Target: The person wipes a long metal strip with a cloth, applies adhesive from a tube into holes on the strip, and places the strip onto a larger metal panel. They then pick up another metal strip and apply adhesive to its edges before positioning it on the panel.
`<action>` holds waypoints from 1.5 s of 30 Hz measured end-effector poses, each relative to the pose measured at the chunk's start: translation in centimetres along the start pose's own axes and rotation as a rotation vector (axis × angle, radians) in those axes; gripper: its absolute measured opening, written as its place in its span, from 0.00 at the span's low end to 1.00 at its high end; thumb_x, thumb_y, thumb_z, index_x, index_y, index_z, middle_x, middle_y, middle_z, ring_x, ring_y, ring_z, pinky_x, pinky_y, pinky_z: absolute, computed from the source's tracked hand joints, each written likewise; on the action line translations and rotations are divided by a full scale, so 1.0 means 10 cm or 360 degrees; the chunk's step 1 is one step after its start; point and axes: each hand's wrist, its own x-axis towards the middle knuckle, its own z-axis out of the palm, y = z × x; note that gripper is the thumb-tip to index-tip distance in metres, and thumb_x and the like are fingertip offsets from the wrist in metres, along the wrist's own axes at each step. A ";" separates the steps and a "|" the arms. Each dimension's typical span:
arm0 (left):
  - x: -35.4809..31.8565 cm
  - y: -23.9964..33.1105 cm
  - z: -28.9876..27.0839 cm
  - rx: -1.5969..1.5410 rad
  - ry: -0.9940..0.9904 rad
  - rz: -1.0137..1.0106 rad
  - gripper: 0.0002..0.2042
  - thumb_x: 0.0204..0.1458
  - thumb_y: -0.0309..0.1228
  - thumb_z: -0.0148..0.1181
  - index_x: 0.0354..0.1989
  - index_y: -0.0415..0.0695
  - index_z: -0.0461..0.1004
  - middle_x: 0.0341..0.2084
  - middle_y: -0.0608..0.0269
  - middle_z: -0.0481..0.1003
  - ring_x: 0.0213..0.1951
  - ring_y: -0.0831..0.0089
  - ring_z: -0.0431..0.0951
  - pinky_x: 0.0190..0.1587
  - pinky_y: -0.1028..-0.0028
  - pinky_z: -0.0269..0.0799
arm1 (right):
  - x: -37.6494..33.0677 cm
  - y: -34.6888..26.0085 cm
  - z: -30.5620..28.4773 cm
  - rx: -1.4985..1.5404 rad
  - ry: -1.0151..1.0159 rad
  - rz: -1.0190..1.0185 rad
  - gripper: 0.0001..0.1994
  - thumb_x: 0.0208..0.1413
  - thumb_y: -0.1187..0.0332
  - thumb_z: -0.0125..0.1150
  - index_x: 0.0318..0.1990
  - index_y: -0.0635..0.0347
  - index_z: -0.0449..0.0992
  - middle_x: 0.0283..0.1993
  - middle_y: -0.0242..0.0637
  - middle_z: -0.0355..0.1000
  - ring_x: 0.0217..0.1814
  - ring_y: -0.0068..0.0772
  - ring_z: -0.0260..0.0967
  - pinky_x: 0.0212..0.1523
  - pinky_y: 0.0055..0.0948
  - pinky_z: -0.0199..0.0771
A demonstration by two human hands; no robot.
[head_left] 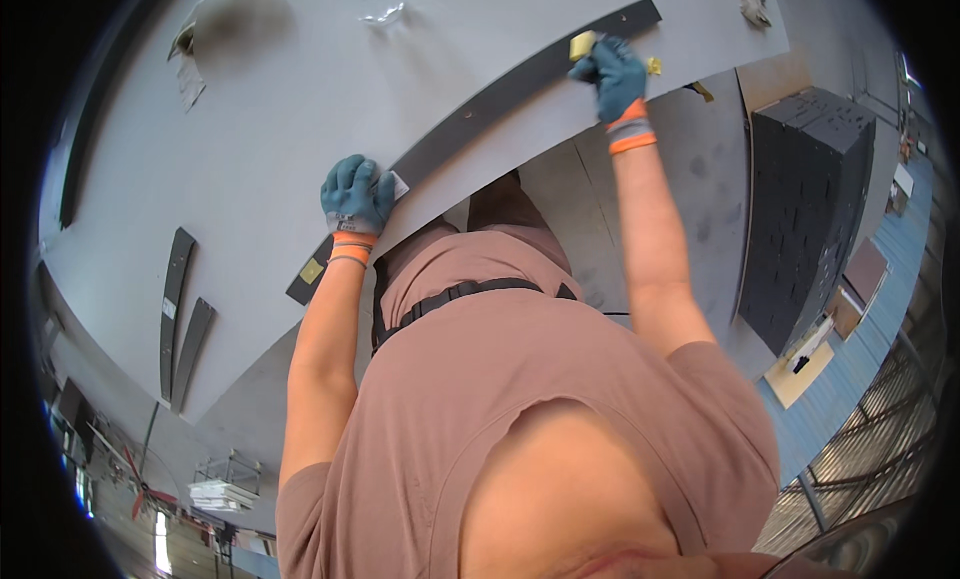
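Observation:
A long, dark grey curved strip (480,104) with small holes lies along the table's near edge. My left hand (358,197), in a blue-green glove with an orange cuff, bears down on its left part with fingers curled over it. A white label (399,186) shows beside the thumb. Near the strip's right end, my right hand (614,77), gloved alike and slightly blurred, is closed on a small yellow block (582,46); its material cannot be made out. A yellow scrap (654,66) lies just right of that hand, and a yellow square (312,271) sits on the strip's left end.
Two shorter dark strips (178,319) rest on the grey table (270,149) at left. A long dark bar (105,99) runs along the far left. Crumpled cloths (188,74) (754,1) and a clear container (380,4) lie farther back. A dark stack (805,209) stands at right.

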 end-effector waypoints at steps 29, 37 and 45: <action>-0.03 -0.03 0.05 0.0096 -0.0004 0.0083 0.16 0.57 0.41 0.68 0.48 0.47 0.76 0.49 0.54 0.78 0.51 0.48 0.78 0.52 0.52 0.75 | 0.25 0.11 -1.39 -0.2122 0.0216 -0.0283 0.28 0.62 0.45 0.64 0.61 0.54 0.79 0.66 0.46 0.76 0.68 0.51 0.73 0.70 0.42 0.71; -0.02 -0.05 0.08 0.0071 -0.0003 0.0037 0.15 0.55 0.42 0.69 0.44 0.46 0.79 0.49 0.55 0.78 0.51 0.49 0.79 0.52 0.53 0.75 | 0.08 -0.23 -1.19 -0.1679 0.0276 -0.0017 0.30 0.64 0.45 0.63 0.63 0.60 0.78 0.63 0.49 0.78 0.61 0.48 0.78 0.63 0.39 0.75; 0.07 0.08 0.02 0.0048 -0.0082 -0.0090 0.13 0.54 0.42 0.67 0.41 0.48 0.79 0.47 0.55 0.78 0.50 0.49 0.78 0.52 0.52 0.74 | -0.63 -0.02 -0.81 -0.1191 0.0490 -0.0465 0.17 0.68 0.64 0.64 0.56 0.68 0.81 0.51 0.39 0.83 0.53 0.26 0.78 0.58 0.29 0.76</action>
